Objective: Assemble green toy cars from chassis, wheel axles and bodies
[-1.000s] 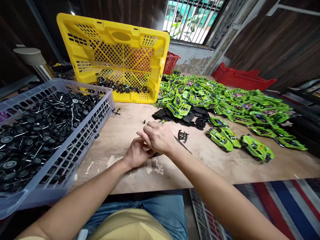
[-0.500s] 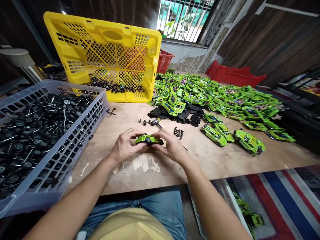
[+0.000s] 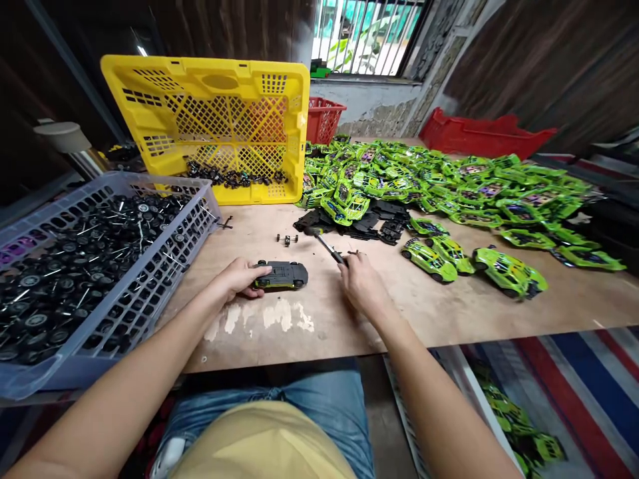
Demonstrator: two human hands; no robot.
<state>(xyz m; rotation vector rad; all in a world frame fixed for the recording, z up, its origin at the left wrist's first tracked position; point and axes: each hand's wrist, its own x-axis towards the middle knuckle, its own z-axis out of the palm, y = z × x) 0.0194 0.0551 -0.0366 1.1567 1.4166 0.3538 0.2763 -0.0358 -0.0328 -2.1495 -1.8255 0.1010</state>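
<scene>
A toy car lies upside down on the wooden table, its black underside up and green body below. My left hand pinches the car's left end. Right of it, my right hand is closed round the dark handle of a small hammer, whose head points away to the upper left. A small axle with wheels lies beyond the car. Black chassis plates lie behind the hammer.
A crate of wheel axles stands at the left. Behind is a yellow basket tipped on its side. Green car shells are heaped at the back right, with assembled cars in front and a red crate behind.
The car is now turned over, underside up, in my left hand alone. My right hand has let go of it, moved right and taken hold of the hammer. The view has shifted slightly.
</scene>
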